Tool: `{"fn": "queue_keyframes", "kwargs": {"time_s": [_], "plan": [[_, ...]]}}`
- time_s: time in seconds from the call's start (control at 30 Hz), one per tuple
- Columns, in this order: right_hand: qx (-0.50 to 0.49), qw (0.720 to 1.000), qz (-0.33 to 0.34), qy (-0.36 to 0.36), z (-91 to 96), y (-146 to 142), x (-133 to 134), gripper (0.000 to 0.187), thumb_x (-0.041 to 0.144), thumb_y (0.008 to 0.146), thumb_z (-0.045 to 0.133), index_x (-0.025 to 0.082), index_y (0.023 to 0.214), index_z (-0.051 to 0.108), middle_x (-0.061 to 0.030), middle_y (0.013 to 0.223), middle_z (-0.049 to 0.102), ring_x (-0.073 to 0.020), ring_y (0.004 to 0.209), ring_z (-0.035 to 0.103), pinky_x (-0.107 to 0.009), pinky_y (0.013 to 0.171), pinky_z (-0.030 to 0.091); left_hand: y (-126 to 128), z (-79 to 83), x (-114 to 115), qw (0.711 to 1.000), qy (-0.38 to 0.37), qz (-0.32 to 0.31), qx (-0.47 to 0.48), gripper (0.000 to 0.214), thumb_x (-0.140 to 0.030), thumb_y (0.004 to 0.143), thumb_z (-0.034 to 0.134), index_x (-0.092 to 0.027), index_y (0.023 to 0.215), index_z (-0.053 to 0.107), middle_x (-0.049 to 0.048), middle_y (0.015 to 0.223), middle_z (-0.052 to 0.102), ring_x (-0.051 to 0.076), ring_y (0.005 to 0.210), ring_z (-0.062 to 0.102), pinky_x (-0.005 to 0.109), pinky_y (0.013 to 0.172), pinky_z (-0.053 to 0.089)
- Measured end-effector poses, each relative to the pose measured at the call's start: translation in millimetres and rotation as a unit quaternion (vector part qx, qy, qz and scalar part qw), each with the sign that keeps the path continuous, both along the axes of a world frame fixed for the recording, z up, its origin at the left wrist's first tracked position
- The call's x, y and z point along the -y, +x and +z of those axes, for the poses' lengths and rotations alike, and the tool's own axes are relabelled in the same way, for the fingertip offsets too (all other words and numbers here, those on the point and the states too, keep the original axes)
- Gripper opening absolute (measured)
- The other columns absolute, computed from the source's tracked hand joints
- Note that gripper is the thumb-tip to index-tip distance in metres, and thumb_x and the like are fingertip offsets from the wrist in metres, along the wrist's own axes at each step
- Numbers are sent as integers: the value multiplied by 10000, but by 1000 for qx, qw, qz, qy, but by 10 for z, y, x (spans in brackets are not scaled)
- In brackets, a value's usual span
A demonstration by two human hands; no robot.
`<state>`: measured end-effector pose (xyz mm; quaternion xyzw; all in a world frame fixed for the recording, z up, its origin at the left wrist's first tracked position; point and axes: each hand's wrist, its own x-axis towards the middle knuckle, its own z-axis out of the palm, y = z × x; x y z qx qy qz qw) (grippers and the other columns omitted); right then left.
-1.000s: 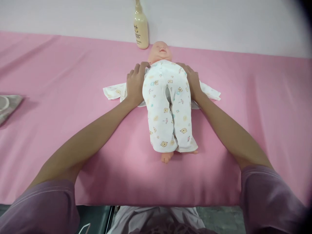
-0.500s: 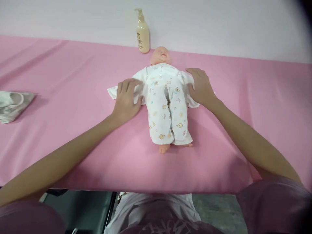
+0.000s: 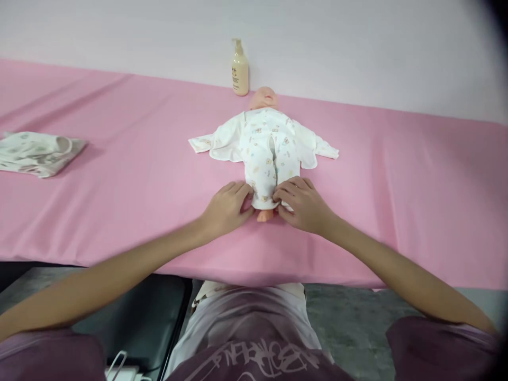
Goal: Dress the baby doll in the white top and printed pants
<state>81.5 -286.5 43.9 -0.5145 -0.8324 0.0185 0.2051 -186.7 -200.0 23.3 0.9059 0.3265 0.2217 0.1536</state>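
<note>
A baby doll (image 3: 264,98) lies on its back, dressed in a white printed baby top (image 3: 230,138) and matching split-crotch baby trousers (image 3: 260,169). Its sleeves stretch out to both sides. At the lower left leg, my left hand (image 3: 228,209) has curled fingers and thumb at the edge of the trouser cuff. My right hand (image 3: 304,205) lies over the other leg, its fingers bent and closed on the cloth near the hem. One bare doll foot (image 3: 265,215) shows between the hands; the other is mostly covered by my right hand.
A pale yellow pump bottle (image 3: 240,74) stands behind the doll's head against the wall. Folded white printed clothing (image 3: 42,153) lies at the left on the pink padded table (image 3: 159,159). Below the near edge, a black chair (image 3: 146,317) stands at the left.
Both hands have left the sleeves and moved down to the trouser legs. The sleeves now lie spread out and uncovered. The view has shifted, bringing more of the folded clothing into sight.
</note>
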Motion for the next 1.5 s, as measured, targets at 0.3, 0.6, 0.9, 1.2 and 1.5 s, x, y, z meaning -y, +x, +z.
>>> {"fn": "queue_keyframes", "kwargs": {"time_s": [0.3,0.6,0.9,1.2,1.5], "plan": [[-179,974,-141,14,-114,-384,-174,191,327,1112,480,300,933,420,-59,867,669,-338,928,653,-567,1064,505,193,16,167,946,-208,136,206,145,-257,1058,640,-286,1113,508,-9,923,719,230,820,702,384,760,524],[-176,981,-74,-45,70,-211,-179,259,450,1058,707,292,1027,505,-26,872,708,-284,794,633,-408,772,454,223,-36,72,967,-132,122,181,215,-254,1059,681,-287,1159,494,-10,937,719,230,794,699,380,753,496],[95,993,-61,16,216,-385,168,351,106,977,701,189,1317,672,-162,1241,775,-381,1101,715,-487,1024,432,60,-2,398,997,-15,67,31,505,-226,940,823,-247,1356,537,99,1174,794,365,1080,784,462,864,582],[13,999,-42,5,62,-455,319,418,118,983,670,178,1396,698,-167,1327,752,-377,1213,727,-500,1120,481,-65,67,607,998,1,63,-22,567,-275,948,807,-221,1459,566,136,1331,810,408,1211,775,556,1041,596],[-37,994,-71,77,-76,112,708,418,168,1055,624,238,1466,648,-171,1480,739,-409,1404,684,-590,1192,506,-181,77,795,993,98,71,1,476,-214,999,694,-189,1467,614,198,1600,695,402,1347,692,529,1056,543]]}}
